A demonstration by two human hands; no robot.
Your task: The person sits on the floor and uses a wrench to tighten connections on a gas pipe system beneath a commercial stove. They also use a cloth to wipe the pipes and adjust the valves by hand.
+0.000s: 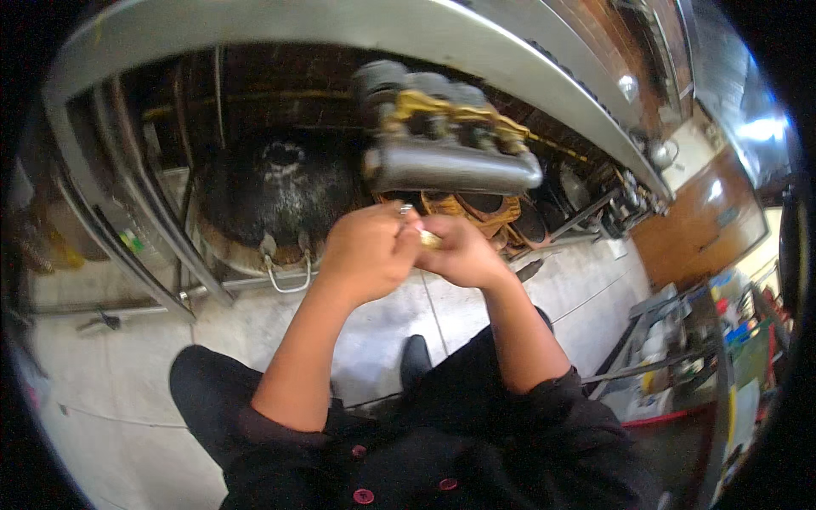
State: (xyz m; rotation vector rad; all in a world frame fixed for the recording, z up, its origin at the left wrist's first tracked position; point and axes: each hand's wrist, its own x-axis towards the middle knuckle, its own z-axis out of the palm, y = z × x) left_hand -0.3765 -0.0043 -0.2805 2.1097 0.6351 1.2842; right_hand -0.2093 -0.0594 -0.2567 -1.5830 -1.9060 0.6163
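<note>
My left hand [370, 251] and my right hand [463, 253] meet in front of my body, both with their fingers closed. A small brass-coloured piece [430, 240] shows at the fingers of my right hand, right beside the left one. At the top of my left fingers a bit of shiny metal [405, 209] sticks out; the rest of it is hidden. Just beyond the hands lies a thick grey metal cylinder [455, 167], blurred, with a yellow pipe [433, 106] and several grey rounded parts behind it.
A steel counter [280, 24] curves overhead, with metal legs [144, 178] at the left. Below it sit a large blackened round pan [280, 200] with a wire handle and orange-brown iron burner frames [484, 217]. A cluttered shelf [680, 348] stands at the right, over pale floor tiles [127, 382].
</note>
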